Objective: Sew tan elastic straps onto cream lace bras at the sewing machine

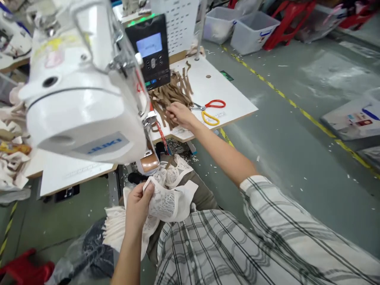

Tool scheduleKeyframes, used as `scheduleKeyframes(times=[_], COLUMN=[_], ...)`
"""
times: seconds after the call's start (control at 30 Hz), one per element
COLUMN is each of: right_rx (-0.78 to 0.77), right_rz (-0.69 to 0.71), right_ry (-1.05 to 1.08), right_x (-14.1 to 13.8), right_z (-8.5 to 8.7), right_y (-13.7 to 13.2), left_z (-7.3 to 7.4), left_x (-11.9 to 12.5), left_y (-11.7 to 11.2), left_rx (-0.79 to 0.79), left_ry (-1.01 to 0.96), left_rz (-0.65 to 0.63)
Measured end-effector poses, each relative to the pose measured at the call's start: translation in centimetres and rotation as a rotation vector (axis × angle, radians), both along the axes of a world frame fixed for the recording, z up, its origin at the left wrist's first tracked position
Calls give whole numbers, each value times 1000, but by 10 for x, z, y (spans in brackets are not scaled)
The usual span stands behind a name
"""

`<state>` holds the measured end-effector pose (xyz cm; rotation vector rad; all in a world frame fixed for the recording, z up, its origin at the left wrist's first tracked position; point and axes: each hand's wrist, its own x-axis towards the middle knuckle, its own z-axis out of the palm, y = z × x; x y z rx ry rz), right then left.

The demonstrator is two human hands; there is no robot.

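A white lace bra (166, 202) is pinched along its edge by my left hand (139, 204), just below the sewing head. Its cups hang over my lap. My right hand (181, 114) reaches onto the white table, its fingers closed at the edge of a pile of brown fabric strips (170, 95). The fingertips seem to pinch a strip, though it is partly hidden. Beside that hand lie scissors (212, 109) with one red and one yellow handle. The large white sewing machine (83, 103) stands over the left side of the work.
A dark control panel (151, 49) with a lit screen stands behind the strips. The white tabletop (231, 99) ends in a corner at the right. Plastic bins (252, 33) and a red stool (289, 23) stand on the floor beyond. White fabric pieces (114, 227) hang at lower left.
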<state>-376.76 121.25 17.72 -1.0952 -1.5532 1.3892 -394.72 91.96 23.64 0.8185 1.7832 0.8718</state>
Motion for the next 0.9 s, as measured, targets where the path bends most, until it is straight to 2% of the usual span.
scheduleKeyframes(times=[0.13,0.17,0.23,0.3,0.37,0.47,0.63,0.73,0.9], right_rx=[-199,-313,-438,-474,-474,-464,-503,-540,-585], right_rz=[152,226,323,343,314,261,206,234,398], right_ry=[245,352,458,516,557,599,629,654,473], right_x=[3,4,5,3,-2,-11,-16,-14,-4], right_z=[8,10,13,17,21,25,21,16,11], right_y=[-85,-108,-150,-182,-204,-218,-222,-223,-218], left_z=[15,19,27,33,36,35,24,21,25], left_x=[2,3,5,8,12,16,16,17,25], left_y=[0,-1,-3,-6,-9,-10,-9,-9,-10], left_rx=[99,115,132,145,152,136,11,-7,-8], left_ry=[171,202,250,281,294,272,107,-6,-29], left_rz=[-56,-68,-89,-101,-115,-146,-283,-248,-220])
